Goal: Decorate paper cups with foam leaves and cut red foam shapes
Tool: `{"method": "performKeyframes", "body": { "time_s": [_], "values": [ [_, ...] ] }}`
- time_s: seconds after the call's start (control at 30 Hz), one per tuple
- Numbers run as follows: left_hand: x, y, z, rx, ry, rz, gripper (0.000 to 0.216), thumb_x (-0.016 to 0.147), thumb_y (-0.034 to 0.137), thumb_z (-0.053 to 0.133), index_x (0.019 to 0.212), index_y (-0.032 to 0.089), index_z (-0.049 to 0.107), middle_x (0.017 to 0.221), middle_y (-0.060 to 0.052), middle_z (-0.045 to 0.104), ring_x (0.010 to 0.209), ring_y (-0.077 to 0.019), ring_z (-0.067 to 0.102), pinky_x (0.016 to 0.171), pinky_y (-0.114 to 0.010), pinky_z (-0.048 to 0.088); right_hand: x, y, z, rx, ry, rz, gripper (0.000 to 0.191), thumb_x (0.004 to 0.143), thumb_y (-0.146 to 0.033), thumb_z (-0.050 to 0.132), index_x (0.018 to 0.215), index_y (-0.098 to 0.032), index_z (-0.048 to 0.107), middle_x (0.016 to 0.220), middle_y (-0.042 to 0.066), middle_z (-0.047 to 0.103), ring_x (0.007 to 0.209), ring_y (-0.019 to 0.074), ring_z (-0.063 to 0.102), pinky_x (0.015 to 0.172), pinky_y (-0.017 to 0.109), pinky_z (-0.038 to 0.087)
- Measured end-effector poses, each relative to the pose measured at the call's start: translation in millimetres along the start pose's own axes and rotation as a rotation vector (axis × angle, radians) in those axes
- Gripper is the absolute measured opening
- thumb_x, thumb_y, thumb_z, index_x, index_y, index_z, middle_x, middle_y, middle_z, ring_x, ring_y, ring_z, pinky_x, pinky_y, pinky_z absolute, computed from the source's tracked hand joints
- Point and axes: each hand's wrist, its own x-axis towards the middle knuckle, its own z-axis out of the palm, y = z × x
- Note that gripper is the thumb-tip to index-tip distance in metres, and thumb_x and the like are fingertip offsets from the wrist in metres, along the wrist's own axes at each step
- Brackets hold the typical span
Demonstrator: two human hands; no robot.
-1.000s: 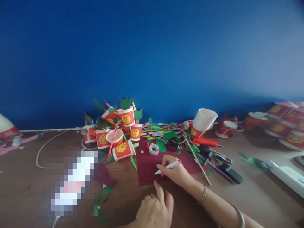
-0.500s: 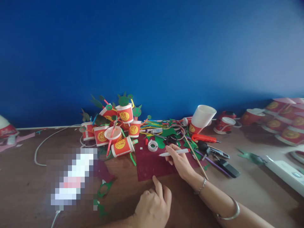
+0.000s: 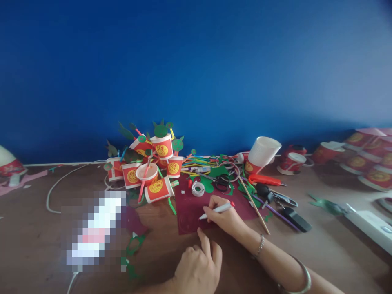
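Note:
My right hand [image 3: 228,222] grips a white marker [image 3: 223,208] with a red end. Its tip points down and left, at or just above a dark red sheet of paper [image 3: 187,206]; contact cannot be made out. Faint round outlines show near the sheet's lower left corner. My left hand [image 3: 197,267] rests at the sheet's front edge, index finger stretched forward and the others loosely bent, holding nothing. On the sheet lie a tape roll [image 3: 194,190], black-handled scissors [image 3: 221,187] and green paper scraps [image 3: 209,187].
Red paper cups [image 3: 159,189] with straws and green cutouts stand at the back left. To the right are stacked cups [image 3: 262,152], an orange cutter [image 3: 265,179], keys with a black fob [image 3: 295,219], a wooden stick [image 3: 255,209] and a white power strip [image 3: 367,228]. A blurred-out lit device [image 3: 98,228] lies left.
My right hand has moved down and left, tilting the marker so its tip comes toward the sheet near my left index finger. The left hand stays in place.

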Motion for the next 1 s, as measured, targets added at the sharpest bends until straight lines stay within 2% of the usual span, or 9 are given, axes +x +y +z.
{"method": "performKeyframes", "body": {
  "time_s": [0.13,0.3,0.4,0.53,0.6,0.77,0.9,1.0],
  "values": [
    [1,0,-6,-0.004,-0.035,0.009,0.023,0.076,0.015,0.051,0.096,0.009,0.058,0.096,-0.026,0.067,0.042,-0.0148,0.058,0.037,-0.023,0.046,0,-3,-3,0.035,0.047,0.019,0.022,0.072,-0.024,0.058,0.055,-0.020,0.044,0.044,-0.003,0.058,0.041,0.0101,0.049,0.041,0.019,0.033],
    [0,-1,-5,0.013,-0.084,0.034,0.024,0.079,0.018,0.049,0.099,0.007,0.056,0.100,-0.029,0.064,0.044,-0.0144,0.060,0.039,-0.022,0.047,3,-8,-10,0.331,0.178,0.092,0.029,0.074,-0.032,0.058,0.055,-0.020,0.039,0.042,-0.005,0.051,0.038,0.0077,0.042,0.038,0.019,0.027],
    [0,-1,-5,0.015,-0.129,0.056,0.025,0.082,0.019,0.047,0.102,0.007,0.055,0.103,-0.029,0.063,0.045,-0.0142,0.060,0.039,-0.022,0.046,3,-11,-12,0.402,0.173,0.089,0.030,0.077,-0.040,0.056,0.060,-0.020,0.043,0.047,-0.004,0.054,0.039,0.0074,0.040,0.038,0.019,0.026],
    [1,-2,-9,0.009,-0.165,0.051,0.025,0.082,0.016,0.045,0.104,0.007,0.055,0.104,-0.029,0.062,0.046,-0.0144,0.060,0.040,-0.023,0.047,1,-13,-11,0.313,0.093,0.071,0.027,0.076,-0.037,0.060,0.060,-0.020,0.046,0.050,-0.002,0.058,0.042,0.0081,0.041,0.041,0.020,0.028],
    [2,-2,-11,0.001,-0.166,0.045,0.025,0.082,0.016,0.046,0.103,0.007,0.055,0.104,-0.029,0.062,0.046,-0.0146,0.060,0.040,-0.023,0.047,1,-12,-11,0.272,0.101,0.064,0.027,0.074,-0.033,0.061,0.058,-0.020,0.044,0.047,-0.003,0.056,0.042,0.0087,0.042,0.041,0.020,0.028],
    [3,-3,-12,-0.031,-0.152,0.028,0.024,0.081,0.015,0.048,0.103,0.009,0.055,0.106,-0.027,0.063,0.049,-0.0147,0.061,0.041,-0.023,0.048,1,-8,-11,0.270,0.138,0.059,0.031,0.076,-0.037,0.058,0.055,-0.021,0.040,0.041,-0.005,0.047,0.038,0.0085,0.040,0.040,0.021,0.026],
    [1,-2,-11,-0.053,-0.134,0.031,0.024,0.081,0.014,0.048,0.102,0.008,0.057,0.109,-0.025,0.062,0.050,-0.0143,0.061,0.042,-0.023,0.048,1,-8,-10,0.163,0.067,-0.008,0.026,0.073,-0.030,0.061,0.057,-0.020,0.044,0.048,-0.004,0.052,0.043,0.0087,0.042,0.043,0.020,0.029],
    [1,-1,-9,-0.047,-0.131,0.036,0.025,0.082,0.015,0.047,0.103,0.007,0.056,0.108,-0.025,0.062,0.049,-0.0134,0.061,0.042,-0.022,0.048,0,-9,-8,0.108,0.065,-0.007,0.027,0.075,-0.030,0.059,0.055,-0.020,0.044,0.047,-0.003,0.054,0.043,0.0091,0.043,0.043,0.021,0.030]
  ]
}}
